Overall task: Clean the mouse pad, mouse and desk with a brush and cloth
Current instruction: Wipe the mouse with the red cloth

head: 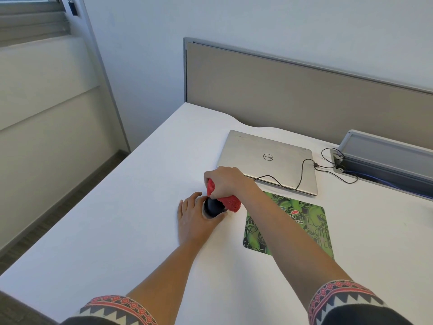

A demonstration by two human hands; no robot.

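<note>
Mouse (212,205), small and black, sits near the middle of the white surface (117,219), just left of the green mouse pad (302,221). The left hand (194,219) cups the mouse from the near side, thumb and fingers curled round it. The right hand (226,182) grips a bunched red cloth (230,202) and presses it onto the mouse's top. A closed silver laptop (267,158) lies toward the far edge, a black cable (302,174) trailing across its lid
</note>
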